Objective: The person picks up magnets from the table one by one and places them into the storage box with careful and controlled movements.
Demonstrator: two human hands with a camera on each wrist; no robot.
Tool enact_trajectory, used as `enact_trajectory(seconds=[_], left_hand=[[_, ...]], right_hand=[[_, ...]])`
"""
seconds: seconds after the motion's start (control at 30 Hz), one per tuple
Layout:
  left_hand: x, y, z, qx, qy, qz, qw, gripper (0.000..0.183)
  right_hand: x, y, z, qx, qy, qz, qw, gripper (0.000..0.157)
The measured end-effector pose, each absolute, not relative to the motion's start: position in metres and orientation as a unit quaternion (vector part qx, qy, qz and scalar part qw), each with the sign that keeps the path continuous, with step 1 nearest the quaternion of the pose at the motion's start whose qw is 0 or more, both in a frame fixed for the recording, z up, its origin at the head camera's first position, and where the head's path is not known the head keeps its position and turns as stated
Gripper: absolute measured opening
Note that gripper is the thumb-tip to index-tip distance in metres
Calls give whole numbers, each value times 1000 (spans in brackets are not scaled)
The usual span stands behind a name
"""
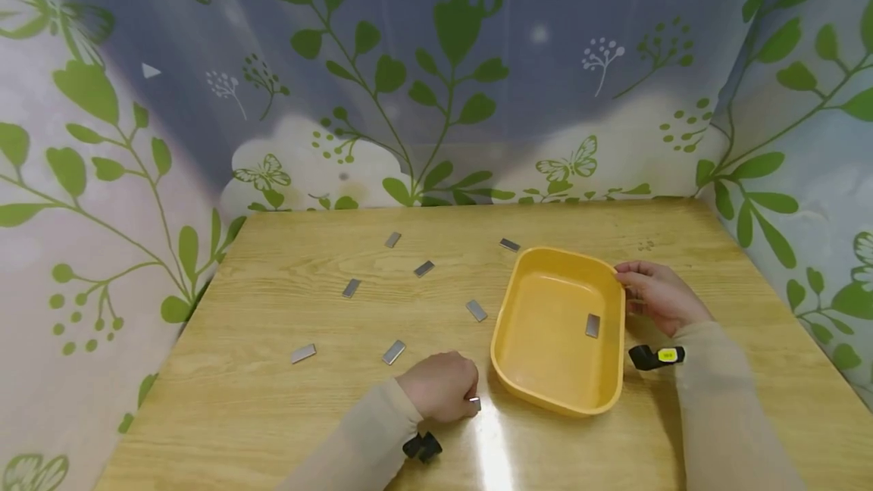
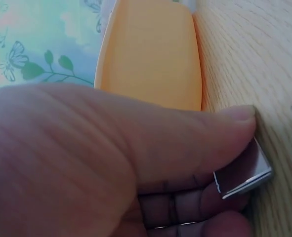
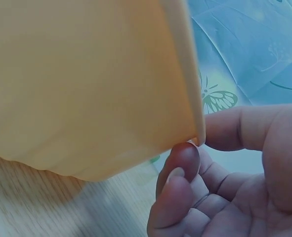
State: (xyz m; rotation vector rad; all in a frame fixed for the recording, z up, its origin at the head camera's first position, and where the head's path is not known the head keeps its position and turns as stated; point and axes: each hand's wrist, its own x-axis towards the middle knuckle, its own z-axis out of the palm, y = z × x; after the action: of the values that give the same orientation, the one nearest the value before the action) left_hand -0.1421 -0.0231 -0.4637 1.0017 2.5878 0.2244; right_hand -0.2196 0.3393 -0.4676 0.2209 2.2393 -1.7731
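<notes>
From my end I count nine flat, rectangular metal blocks, smooth and silvery: seven lie scattered on the wood-grained table (image 1: pixel 239 415), one lies inside the single yellow tray (image 1: pixel 539 339), and one metal block (image 2: pixel 247 168) sits pinched between the thumb and fingers of the left hand (image 1: pixel 439 386), just beside the tray. The right hand (image 1: pixel 661 298) pinches the tray's rim near its far right corner. The tray looks like smooth plastic, round-cornered, with flaring walls.
</notes>
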Motion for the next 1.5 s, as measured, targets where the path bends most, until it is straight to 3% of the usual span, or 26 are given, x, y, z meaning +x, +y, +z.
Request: enact_trajectory(seconds=[0.47, 0.87, 1.1, 1.5], left_hand=[[-139, -26, -460, 387, 909, 78, 130, 15], [-137, -26, -455, 379, 912, 66, 141, 19], [-138, -25, -457, 368, 917, 63, 140, 5], [-139, -22, -464, 335, 929, 35, 152, 13]], right_hand=[[-218, 341, -470, 65, 768, -623, 133, 32], [-219, 339, -469, 70, 786, -600, 133, 40], [-220, 338, -466, 67, 784, -603, 131, 37], [-219, 340, -468, 56, 794, -591, 133, 41]])
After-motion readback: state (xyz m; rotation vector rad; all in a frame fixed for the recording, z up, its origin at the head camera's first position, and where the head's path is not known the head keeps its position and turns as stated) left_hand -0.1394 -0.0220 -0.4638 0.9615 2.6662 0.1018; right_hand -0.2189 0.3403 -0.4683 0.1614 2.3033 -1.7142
